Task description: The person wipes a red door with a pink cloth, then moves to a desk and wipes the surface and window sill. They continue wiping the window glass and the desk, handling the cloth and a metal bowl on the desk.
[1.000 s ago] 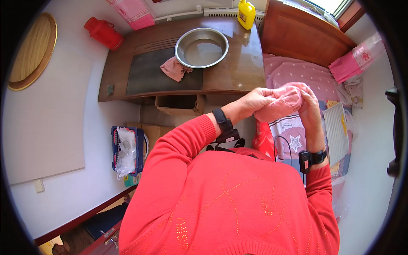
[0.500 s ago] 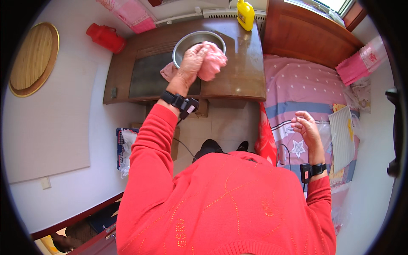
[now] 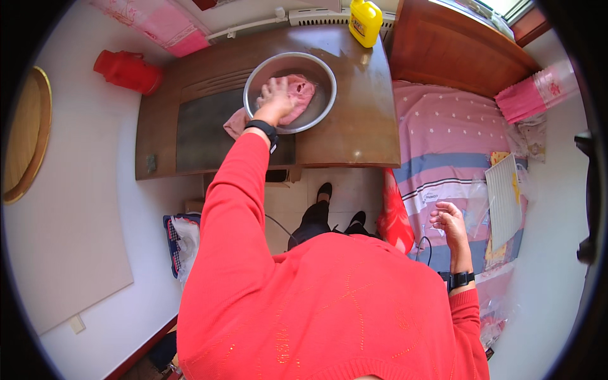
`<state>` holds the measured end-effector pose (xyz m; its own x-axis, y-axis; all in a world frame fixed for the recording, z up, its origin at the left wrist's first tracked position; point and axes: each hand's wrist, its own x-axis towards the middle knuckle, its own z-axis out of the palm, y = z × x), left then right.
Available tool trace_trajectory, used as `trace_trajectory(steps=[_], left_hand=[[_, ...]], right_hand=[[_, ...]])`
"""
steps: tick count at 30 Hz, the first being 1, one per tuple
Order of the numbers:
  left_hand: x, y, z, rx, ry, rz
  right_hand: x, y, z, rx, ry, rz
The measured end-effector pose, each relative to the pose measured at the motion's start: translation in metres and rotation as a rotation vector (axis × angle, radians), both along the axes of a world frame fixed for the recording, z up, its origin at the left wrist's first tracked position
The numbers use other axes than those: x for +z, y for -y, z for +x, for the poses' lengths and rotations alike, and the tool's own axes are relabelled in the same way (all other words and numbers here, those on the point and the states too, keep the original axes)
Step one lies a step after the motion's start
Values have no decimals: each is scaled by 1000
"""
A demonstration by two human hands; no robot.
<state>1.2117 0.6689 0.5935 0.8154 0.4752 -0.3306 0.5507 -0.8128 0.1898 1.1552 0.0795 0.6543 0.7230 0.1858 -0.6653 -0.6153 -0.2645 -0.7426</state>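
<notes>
A round metal basin (image 3: 324, 114) stands on a brown desk, with a crumpled pink cloth (image 3: 303, 100) lying inside it. Over the cloth's left part is my left hand (image 3: 276, 100), fingers spread and a little blurred, not wrapped round it. Another piece of pink cloth (image 3: 235, 123) pokes out on the desk by the basin's lower left rim. Off to the right, my right hand (image 3: 450, 221) hangs in the air beside the bed with loosely bent fingers and nothing in it.
The brown desk (image 3: 354, 136) also bears a yellow jug (image 3: 365, 24) at its far right corner. A red thermos flask (image 3: 128, 71) is at the far left. To the right is a bed (image 3: 437, 120) with pink bedding, holding a white ridged panel (image 3: 505, 202). A plastic-lined basket (image 3: 183, 240) stands lower left.
My left hand has lowered the pink cloth into the basin and its fingers have spread. The view has shifted slightly. My right hand stays beside the bed.
</notes>
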Motion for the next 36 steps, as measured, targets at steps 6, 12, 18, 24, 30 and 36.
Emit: trace_trajectory(steps=[6,12,18,24,30,36], left_hand=[[-6,20,15,-359,-174,35],[-5,19,20,-394,-318,-76],[15,0,18,-288,-288,-120],[13,7,14,-301,-259,142],[42,-10,9,-71,45,-254],[55,-39,4,-107,314,-492]], right_hand=[[18,-35,10,80,48,-60],[7,-59,13,232,73,-46],[-16,-59,20,297,28,-61],[-16,-79,56,412,160,-94],[18,-146,113,559,412,-67],[63,-283,139,837,661,14]])
